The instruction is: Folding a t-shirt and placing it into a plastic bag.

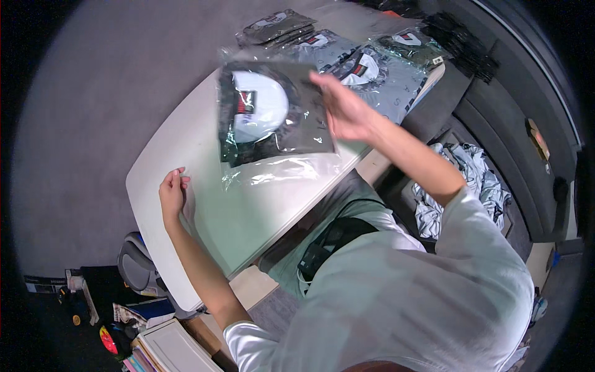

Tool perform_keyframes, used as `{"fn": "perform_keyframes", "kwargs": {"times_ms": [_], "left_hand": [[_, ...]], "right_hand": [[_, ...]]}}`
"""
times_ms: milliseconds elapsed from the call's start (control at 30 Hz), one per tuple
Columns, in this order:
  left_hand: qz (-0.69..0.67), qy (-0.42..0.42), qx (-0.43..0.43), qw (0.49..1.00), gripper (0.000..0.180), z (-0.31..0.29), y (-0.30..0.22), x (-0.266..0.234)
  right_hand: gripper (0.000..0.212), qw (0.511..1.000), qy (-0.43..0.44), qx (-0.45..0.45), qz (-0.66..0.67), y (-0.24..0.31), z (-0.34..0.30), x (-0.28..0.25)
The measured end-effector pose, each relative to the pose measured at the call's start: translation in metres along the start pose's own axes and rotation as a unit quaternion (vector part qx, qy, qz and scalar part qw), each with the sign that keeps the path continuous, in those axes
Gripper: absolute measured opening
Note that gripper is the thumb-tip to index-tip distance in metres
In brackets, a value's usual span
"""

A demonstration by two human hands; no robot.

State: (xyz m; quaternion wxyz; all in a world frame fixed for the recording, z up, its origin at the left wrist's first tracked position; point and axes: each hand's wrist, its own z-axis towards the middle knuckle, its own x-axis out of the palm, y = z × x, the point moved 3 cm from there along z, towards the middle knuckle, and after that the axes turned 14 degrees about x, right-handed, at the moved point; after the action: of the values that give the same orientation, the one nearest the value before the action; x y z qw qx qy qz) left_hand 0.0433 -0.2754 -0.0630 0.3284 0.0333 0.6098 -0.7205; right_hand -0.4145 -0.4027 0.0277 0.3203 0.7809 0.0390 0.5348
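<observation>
Two hands: both belong to the person, whose forearms come in from the lower edge; they are well apart
Right hand (347,111): raised above the far part of the table; fingers stretched forward along the right edge of the bagged garment (273,115), gripping it there; the thumb side is hidden behind the bag, so the exact pinch cannot be told
Bagged garment: a dark folded piece with a white patch, sealed in clear plastic; held up, tilted, clear of the table; its loose lower plastic flap hangs toward the tabletop; it lies left of the right hand, and up and to the right of the left hand
Left hand (171,192): resting near the table's left edge; fingers loosely curled, holding nothing
Table (248,217): pale, rounded corners
Stack of bagged garments (372,68): lying at the table's far end, beyond the right hand
Crumpled cloth (477,180): light-coloured, in a bin to the right
</observation>
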Motion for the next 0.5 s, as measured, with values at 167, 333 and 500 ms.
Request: {"fn": "perform_keyframes", "kwargs": {"times_ms": [167, 333, 500], "left_hand": [[0.041, -0.001, 0.02, 0.999, 0.035, 0.002, -0.011, 0.018], [0.042, -0.021, 0.009, 0.999, 0.032, -0.002, -0.004, 0.016], [0.071, -0.017, -0.002, 0.997, 0.028, 0.002, -0.008, 0.021]], "right_hand": [[0.029, 0.988, -0.1, -0.084, -0.08, -0.008, -0.036, -0.049], [0.022, 0.942, -0.111, -0.29, -0.124, 0.086, -0.105, -0.056], [0.021, 0.851, -0.21, -0.475, -0.071, 0.215, -0.206, -0.146]]}}
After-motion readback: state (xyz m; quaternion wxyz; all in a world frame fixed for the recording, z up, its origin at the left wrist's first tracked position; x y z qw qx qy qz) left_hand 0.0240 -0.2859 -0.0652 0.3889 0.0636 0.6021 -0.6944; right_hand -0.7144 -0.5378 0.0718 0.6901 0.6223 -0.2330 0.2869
